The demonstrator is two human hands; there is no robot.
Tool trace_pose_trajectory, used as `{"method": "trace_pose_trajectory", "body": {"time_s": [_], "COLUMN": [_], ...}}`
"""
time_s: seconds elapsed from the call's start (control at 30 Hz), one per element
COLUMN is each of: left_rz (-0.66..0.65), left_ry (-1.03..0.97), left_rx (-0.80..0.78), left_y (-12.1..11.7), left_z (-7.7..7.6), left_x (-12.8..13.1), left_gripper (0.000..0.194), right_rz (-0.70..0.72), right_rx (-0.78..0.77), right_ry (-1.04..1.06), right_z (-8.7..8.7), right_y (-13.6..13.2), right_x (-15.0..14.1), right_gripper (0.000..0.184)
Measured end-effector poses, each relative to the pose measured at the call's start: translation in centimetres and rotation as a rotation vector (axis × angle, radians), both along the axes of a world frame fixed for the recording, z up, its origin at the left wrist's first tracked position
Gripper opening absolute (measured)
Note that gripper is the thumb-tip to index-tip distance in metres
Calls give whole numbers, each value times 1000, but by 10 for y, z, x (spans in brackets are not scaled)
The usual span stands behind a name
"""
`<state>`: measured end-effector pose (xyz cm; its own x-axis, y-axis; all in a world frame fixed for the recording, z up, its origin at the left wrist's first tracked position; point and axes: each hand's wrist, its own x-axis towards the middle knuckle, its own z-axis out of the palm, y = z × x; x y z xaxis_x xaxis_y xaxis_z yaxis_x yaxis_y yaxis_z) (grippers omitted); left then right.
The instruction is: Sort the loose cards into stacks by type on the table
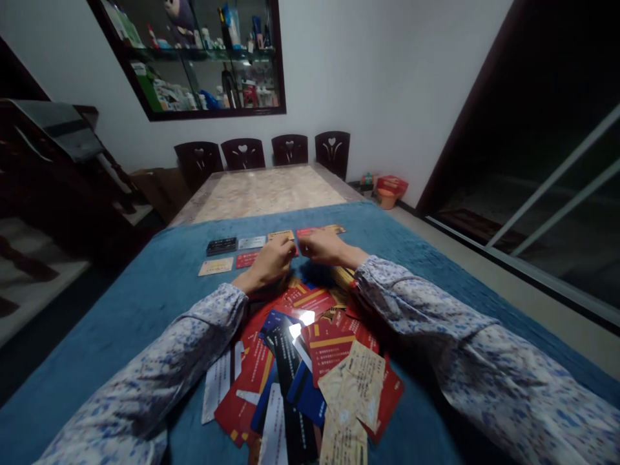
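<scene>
blue-covered table [130, 323]: a heap of cards up close, two short rows beyond

the cloth stops short of the table's far end, where dark chairs [254, 155] line the wall. the heap of cards [334, 355] sprawls between the forearms. past it, a black card [221, 246], a pale card [252, 242] and an orange card [279, 235] form a back row, with a beige card [216, 266] and a red card [246, 259] in front; the spacing probably keeps each design distinct from the jumble. the left hand [275, 259] is curled just in front of the orange card; the right hand [325, 247], beside it, partly covers another red card [305, 231]. fingers are folded in on both; whether either pinches a card, i cannot tell.
</scene>
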<state>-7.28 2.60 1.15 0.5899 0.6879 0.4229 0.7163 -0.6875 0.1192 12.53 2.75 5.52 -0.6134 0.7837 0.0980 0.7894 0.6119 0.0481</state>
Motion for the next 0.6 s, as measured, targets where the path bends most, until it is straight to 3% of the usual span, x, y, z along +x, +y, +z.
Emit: {"method": "trace_pose_trajectory", "body": {"time_s": [0.23, 0.6], "left_rz": [-72, -182], "left_ry": [26, 78], "left_rx": [10, 1], "left_y": [3, -9], "left_z": [-2, -4], "left_x": [38, 92], "left_gripper": [17, 18], "right_rz": [-99, -264], "right_rx": [-30, -62], "right_ry": [10, 12], "right_z": [4, -5], "right_y": [-22, -54], "right_x": [36, 92], "right_gripper": [21, 25]}}
